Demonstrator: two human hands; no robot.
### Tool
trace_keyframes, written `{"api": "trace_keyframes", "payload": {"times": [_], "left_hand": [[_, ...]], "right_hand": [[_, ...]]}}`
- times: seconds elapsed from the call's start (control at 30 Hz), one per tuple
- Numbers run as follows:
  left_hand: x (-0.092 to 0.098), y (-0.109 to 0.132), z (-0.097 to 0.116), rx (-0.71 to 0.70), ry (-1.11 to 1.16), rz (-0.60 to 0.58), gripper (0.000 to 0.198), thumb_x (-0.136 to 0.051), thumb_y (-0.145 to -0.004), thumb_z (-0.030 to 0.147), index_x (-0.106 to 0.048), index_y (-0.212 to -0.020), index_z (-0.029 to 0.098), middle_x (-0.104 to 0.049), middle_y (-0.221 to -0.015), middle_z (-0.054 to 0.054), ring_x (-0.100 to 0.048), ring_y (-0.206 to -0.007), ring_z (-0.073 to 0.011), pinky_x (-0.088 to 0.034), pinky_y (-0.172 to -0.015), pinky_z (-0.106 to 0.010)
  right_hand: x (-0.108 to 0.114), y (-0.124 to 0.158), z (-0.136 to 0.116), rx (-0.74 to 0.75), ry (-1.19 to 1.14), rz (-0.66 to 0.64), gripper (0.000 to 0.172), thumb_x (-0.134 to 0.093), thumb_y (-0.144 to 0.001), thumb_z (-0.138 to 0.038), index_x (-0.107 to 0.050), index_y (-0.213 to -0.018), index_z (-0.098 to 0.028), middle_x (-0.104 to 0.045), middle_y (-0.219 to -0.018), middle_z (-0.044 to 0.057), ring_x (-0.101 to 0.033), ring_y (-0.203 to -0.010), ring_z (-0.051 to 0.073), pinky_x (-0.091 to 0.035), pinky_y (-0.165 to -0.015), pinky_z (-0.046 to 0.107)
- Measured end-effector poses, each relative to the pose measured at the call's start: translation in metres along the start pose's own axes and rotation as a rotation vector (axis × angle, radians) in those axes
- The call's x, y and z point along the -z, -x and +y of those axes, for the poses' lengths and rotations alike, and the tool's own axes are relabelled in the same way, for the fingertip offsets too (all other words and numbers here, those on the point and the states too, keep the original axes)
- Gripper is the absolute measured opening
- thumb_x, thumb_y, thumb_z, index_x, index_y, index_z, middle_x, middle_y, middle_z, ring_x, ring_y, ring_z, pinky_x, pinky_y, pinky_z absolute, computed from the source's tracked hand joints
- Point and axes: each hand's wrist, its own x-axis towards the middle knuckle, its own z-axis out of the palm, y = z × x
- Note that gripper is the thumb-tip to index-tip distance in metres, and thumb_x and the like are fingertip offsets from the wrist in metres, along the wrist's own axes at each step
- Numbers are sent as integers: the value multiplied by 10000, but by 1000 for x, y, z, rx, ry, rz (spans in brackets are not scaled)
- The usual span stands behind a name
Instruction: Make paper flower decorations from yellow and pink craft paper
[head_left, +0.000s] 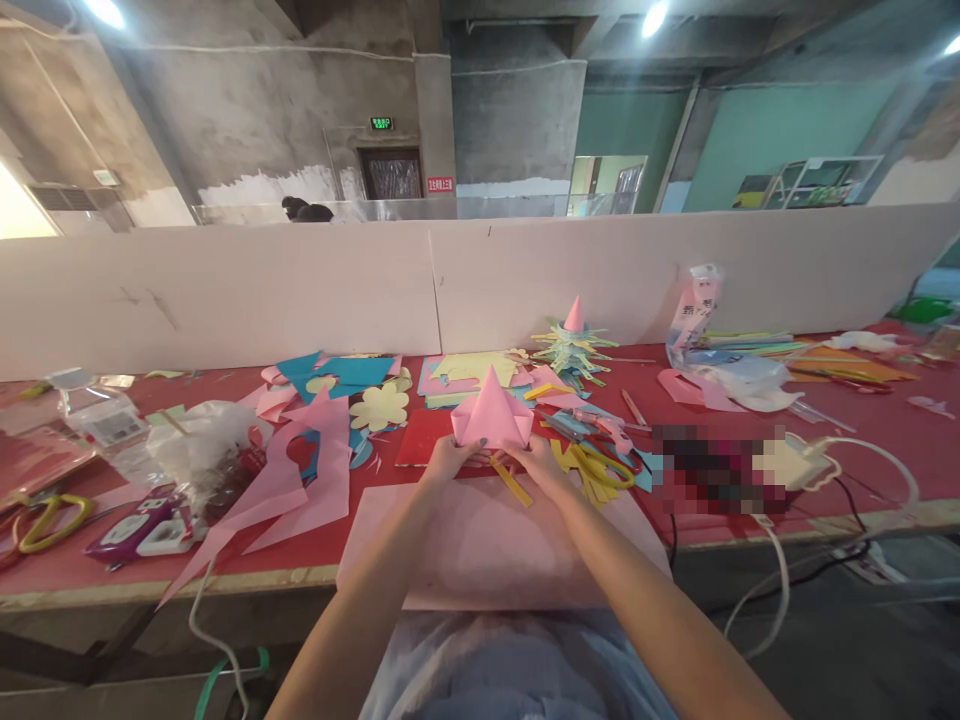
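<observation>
A folded piece of pink paper with a pointed top stands between my hands, just above the near part of the table. My left hand pinches its lower left edge and my right hand its lower right edge. Below the fingers, a narrow yellow paper strip sticks out; whether a finger touches it I cannot tell. Behind the left hand lies a flat red sheet. Right of my right hand are yellow-handled scissors and a pink glue gun.
A paper tree with a pink cone tip stands at the back. Pink paper offcuts and a yellow paper flower lie left. A plastic bottle and a purple tape measure-like device are farther left. Cables hang off the right edge.
</observation>
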Motion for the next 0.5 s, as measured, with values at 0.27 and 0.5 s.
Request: {"api": "trace_keyframes", "payload": {"times": [0.27, 0.5], "left_hand": [[-3, 4, 1, -54, -29, -47, 355, -735, -614, 414, -676, -775, 104, -718, -692, -78, -684, -669, -229, -553, -687, -336], [-2, 5, 1, -54, -67, -55, 315, -710, -646, 416, -674, -676, 105, -708, -646, -96, -670, -582, -212, -553, -644, -327]], "right_hand": [[0, -2, 1, -73, 23, 4, 321, -666, -675, -455, -682, -792, -156, -711, -706, 81, -676, -654, 210, -513, -533, 253], [0, 2, -2, -64, -15, -43, 344, -633, -694, -483, -683, -727, -145, -702, -699, 81, -666, -626, 185, -499, -543, 235]]}}
